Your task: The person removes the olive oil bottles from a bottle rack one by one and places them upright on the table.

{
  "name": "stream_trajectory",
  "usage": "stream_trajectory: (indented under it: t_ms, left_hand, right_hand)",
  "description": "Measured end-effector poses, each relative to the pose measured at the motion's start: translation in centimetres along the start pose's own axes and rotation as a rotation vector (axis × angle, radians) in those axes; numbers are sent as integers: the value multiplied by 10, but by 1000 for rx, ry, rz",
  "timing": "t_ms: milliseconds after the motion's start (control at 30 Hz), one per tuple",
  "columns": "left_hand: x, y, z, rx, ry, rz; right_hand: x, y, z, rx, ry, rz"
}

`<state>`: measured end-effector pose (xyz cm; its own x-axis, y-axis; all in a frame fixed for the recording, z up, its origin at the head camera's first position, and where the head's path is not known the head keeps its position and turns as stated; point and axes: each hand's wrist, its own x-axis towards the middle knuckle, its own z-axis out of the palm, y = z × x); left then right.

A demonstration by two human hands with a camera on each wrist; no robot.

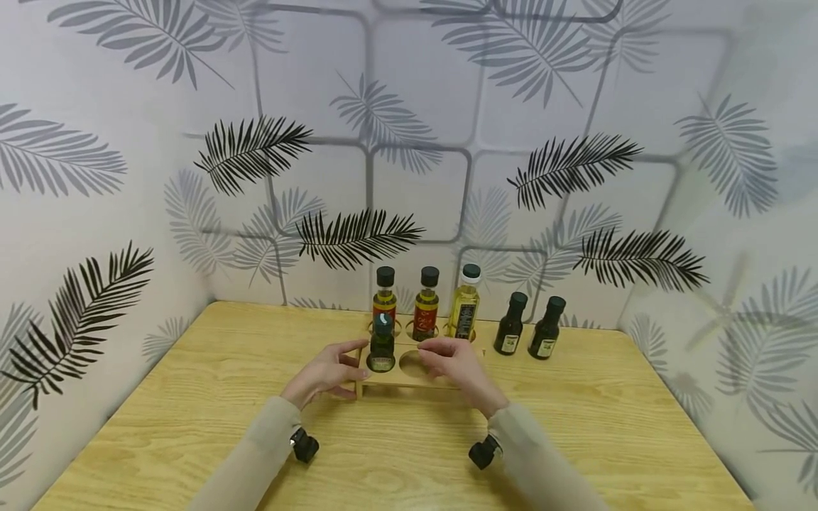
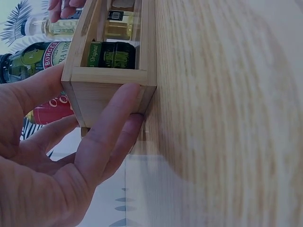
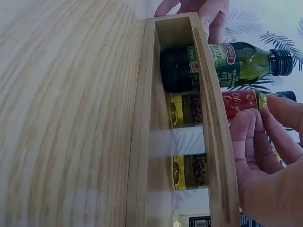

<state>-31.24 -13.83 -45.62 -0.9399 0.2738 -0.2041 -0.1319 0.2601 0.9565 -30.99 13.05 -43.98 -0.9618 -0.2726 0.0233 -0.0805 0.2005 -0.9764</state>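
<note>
A light wooden bottle rack (image 1: 409, 385) with round holes stands on the table. My left hand (image 1: 330, 370) grips its left end, fingers against the end panel (image 2: 102, 101). In the front row's left hole stands a dark green olive oil bottle (image 1: 382, 344), its label reading Borges in the right wrist view. My right hand (image 1: 456, 365) hovers at the rack's top over the front row, fingers loosely bent around nothing, partly covering a bare hole (image 1: 412, 364). Behind, two red-labelled olive oil bottles (image 1: 426, 309) and a clear bottle of yellow oil (image 1: 464, 309) fill the back row.
Two small dark bottles (image 1: 509, 326) (image 1: 546, 330) with pale labels stand upright on the table right of the rack. The wooden table (image 1: 192, 397) meets a leaf-patterned wall (image 1: 422, 191) just behind the rack, with more wall at both sides.
</note>
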Motion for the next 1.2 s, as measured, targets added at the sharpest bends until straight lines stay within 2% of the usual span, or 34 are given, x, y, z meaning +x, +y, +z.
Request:
stream_trajectory:
  t_ms: [367, 600, 1200]
  left_hand:
    - [1, -1, -1, 0, -1, -8]
    - [0, 1, 0, 2, -1, -7]
    - [-2, 1, 0, 10, -6, -9]
  right_hand:
    - [7, -5, 25, 8, -25, -48]
    - [8, -5, 40, 33, -9, -74]
    - [21, -4, 62, -24, 59, -76]
